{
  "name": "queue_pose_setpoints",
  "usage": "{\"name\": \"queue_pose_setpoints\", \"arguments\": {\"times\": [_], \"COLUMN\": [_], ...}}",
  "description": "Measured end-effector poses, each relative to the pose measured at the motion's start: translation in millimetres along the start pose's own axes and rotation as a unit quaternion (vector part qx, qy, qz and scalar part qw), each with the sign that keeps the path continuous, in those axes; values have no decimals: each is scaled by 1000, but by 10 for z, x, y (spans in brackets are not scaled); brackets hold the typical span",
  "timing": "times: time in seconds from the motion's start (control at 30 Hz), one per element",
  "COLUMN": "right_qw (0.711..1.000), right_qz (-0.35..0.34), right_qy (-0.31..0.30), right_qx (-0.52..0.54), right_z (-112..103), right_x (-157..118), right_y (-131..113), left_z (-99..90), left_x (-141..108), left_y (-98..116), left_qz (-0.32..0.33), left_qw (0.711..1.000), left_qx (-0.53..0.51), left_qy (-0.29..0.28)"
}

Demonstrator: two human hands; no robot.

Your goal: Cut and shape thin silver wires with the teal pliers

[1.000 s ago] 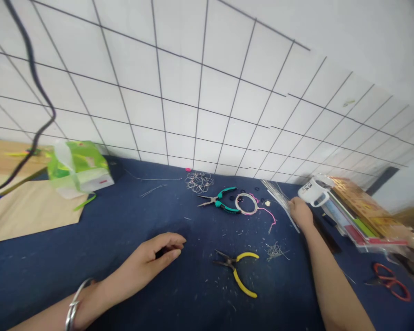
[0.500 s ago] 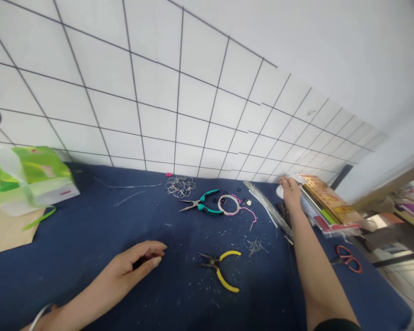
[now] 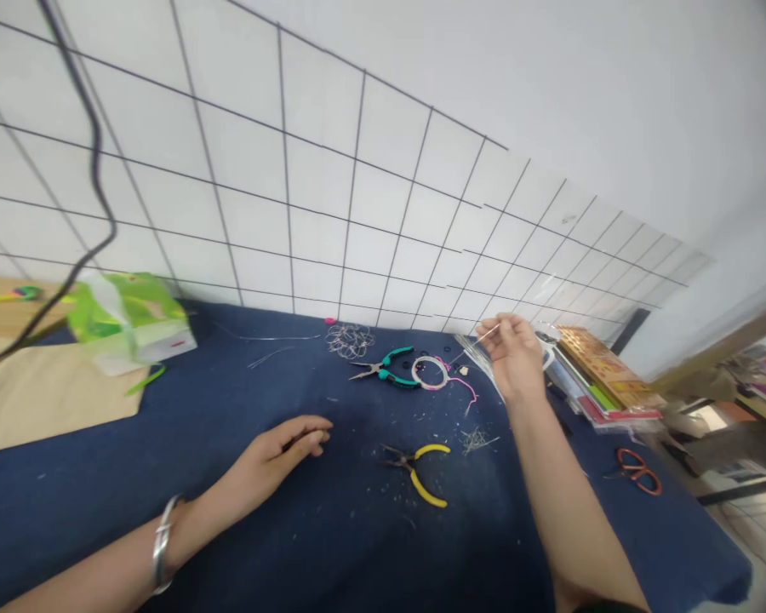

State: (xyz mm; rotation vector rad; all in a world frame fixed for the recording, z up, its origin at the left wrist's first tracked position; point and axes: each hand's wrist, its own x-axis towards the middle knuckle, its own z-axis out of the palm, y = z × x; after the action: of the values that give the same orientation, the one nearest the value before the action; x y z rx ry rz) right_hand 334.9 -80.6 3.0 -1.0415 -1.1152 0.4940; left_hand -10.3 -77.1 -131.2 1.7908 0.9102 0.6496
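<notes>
Pinching apparently a thin wire (image 3: 488,333), right hand (image 3: 516,353) near mug (image 3: 546,340)

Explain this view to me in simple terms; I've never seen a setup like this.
There is no machine here: these are a person's own bare hands, seen from a camera worn on the head, looking forward and down.

The left hand, with a bangle on its wrist, is loosely curled low over the blue surface, with nothing visible in it. The right hand is raised, its fingertips pinching a thin, pale strand.

Between them lie yellow-handled pliers, teal-handled pliers, a pale ring with pink thread, and a small wire tangle. A larger wire tangle sits near the wall. Red-handled scissors lie at the far right.
</notes>
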Motion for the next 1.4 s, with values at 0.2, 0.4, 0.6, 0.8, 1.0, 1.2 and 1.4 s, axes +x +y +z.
{"name": "queue_pose_setpoints", "arguments": {"times": [0.2, 0.4, 0.6, 0.8, 1.0, 1.2, 1.4], "right_qw": [979, 957, 954, 963, 937, 903, 895], "right_qz": [113, 160, 177, 87, -55, -50, -49], "right_qy": [-108, -168, -205, -254, -300, -366, -381], "right_qx": [132, 176, 126, -28, -172, -218, -226], "right_z": [1096, 1779, 2037, 1937, 1914, 1910, 1873], "right_x": [-956, -1614, -2038, -1969, -1887, -1942, -1921], "right_y": [9, 58, 146, 76, 73, 268, 228], "left_z": [35, 33, 10, -118, -294, -359, -332], "left_x": [-184, -479, -679, -714, -687, -644, -660], "left_y": [295, 395, 62, -74, -149, -247, -231], "left_qz": [82, 97, 70, 106, 116, 93, 107], "left_qw": [995, 994, 993, 993, 991, 993, 989], "left_qx": [10, -18, -81, -10, 64, 73, 97], "left_qy": [61, 44, 45, 59, 28, -25, -24]}}
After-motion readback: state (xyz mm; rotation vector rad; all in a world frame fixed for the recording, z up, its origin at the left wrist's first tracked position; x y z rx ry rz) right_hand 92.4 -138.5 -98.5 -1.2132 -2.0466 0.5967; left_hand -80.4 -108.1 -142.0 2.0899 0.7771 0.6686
